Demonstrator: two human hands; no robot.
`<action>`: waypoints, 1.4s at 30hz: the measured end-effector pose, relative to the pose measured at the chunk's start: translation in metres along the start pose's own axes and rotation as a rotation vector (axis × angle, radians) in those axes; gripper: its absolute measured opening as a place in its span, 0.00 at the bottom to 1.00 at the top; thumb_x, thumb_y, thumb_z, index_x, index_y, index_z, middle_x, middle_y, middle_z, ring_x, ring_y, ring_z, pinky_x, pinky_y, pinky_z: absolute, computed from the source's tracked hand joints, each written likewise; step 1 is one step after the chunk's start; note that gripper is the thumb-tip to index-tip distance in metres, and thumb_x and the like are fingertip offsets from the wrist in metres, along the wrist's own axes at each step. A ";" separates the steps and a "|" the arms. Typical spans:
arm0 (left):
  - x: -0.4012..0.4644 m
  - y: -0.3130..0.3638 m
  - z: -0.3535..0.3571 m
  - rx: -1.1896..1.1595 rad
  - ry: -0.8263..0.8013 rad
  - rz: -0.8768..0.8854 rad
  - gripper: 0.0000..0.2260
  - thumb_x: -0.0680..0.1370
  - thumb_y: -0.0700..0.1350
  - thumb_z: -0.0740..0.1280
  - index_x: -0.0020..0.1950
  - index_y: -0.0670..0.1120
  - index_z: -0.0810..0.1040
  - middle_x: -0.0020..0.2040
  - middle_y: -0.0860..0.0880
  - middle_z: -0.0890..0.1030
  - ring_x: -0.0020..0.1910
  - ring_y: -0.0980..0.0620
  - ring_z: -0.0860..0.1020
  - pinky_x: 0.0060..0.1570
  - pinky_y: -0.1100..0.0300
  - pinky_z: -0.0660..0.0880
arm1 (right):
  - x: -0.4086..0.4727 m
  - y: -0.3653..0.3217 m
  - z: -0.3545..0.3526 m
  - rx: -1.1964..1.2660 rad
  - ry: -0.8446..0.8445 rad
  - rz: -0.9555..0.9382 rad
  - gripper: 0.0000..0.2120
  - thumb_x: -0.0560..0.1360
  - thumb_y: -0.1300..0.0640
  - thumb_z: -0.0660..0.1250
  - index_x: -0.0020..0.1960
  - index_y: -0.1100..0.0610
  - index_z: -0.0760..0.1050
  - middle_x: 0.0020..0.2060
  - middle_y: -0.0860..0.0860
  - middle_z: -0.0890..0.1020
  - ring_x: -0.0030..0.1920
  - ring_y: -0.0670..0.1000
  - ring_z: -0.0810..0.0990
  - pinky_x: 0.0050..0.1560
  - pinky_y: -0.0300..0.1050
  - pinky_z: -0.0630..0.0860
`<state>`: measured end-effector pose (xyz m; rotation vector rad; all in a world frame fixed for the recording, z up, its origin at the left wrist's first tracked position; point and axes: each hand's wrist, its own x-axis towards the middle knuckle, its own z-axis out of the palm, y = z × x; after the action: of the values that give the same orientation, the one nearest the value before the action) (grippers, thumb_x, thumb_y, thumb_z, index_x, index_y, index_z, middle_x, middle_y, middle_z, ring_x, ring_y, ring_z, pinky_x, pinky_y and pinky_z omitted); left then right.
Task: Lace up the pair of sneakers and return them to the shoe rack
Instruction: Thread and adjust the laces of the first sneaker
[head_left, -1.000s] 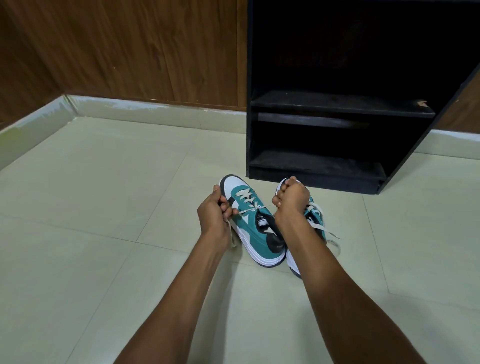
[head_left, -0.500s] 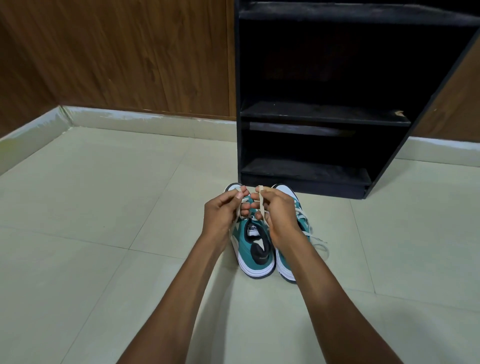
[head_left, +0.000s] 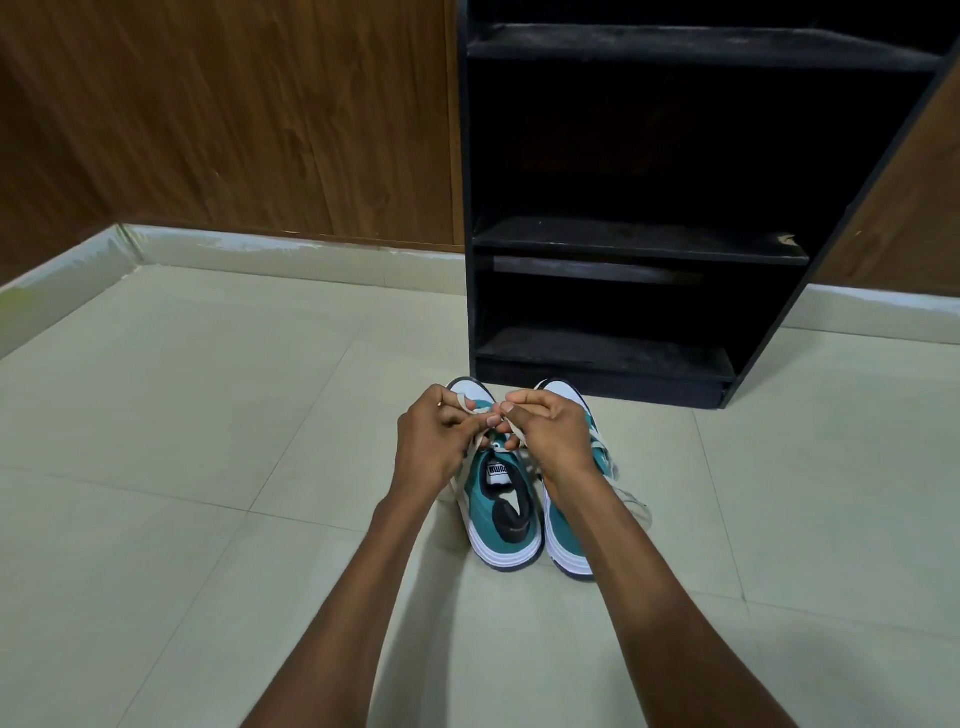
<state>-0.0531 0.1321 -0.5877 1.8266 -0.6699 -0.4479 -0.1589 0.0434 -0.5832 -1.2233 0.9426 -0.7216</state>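
Observation:
Two teal and white sneakers stand side by side on the tiled floor, toes toward the black shoe rack (head_left: 639, 244). The left sneaker (head_left: 501, 512) shows its black heel collar and tongue label. My forearm partly covers the right sneaker (head_left: 563, 540). My left hand (head_left: 439, 441) and my right hand (head_left: 550, 436) meet above the left sneaker's lacing, each pinching an end of its cream lace (head_left: 462, 400). The right sneaker's lace (head_left: 631, 499) trails loose on the floor to its right.
The rack's shelves hold nothing and its lowest shelf (head_left: 602, 351) lies just beyond the sneakers' toes. A wood-panelled wall (head_left: 234, 119) with a pale skirting runs behind. Pale floor tiles (head_left: 182, 415) spread to the left and right.
My hands, apart a second ago with each pulling a lace end sideways, have come together over the left sneaker. The left sneaker has straightened beside the right one. The view has tilted upward.

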 end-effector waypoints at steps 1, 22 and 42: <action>0.001 0.001 0.000 0.017 -0.004 -0.001 0.17 0.69 0.48 0.81 0.46 0.42 0.76 0.35 0.52 0.86 0.37 0.58 0.85 0.41 0.63 0.79 | 0.000 0.000 0.000 0.000 -0.002 0.007 0.04 0.76 0.66 0.71 0.45 0.59 0.81 0.35 0.52 0.87 0.32 0.48 0.84 0.32 0.41 0.81; 0.001 0.008 0.001 -0.169 -0.030 -0.019 0.26 0.64 0.38 0.83 0.48 0.46 0.68 0.38 0.47 0.87 0.36 0.51 0.86 0.39 0.62 0.82 | -0.002 -0.001 0.002 0.073 0.048 0.075 0.07 0.77 0.67 0.69 0.46 0.59 0.83 0.38 0.55 0.87 0.32 0.51 0.82 0.35 0.41 0.81; 0.007 -0.001 -0.003 -0.183 -0.077 0.084 0.15 0.62 0.38 0.84 0.31 0.46 0.78 0.42 0.46 0.86 0.43 0.47 0.86 0.47 0.55 0.83 | 0.008 -0.003 -0.006 -0.239 -0.141 -0.097 0.08 0.80 0.56 0.69 0.48 0.57 0.86 0.38 0.55 0.88 0.30 0.54 0.79 0.31 0.44 0.77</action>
<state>-0.0460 0.1304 -0.5881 1.6096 -0.7311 -0.5095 -0.1604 0.0329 -0.5822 -1.5187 0.8752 -0.6012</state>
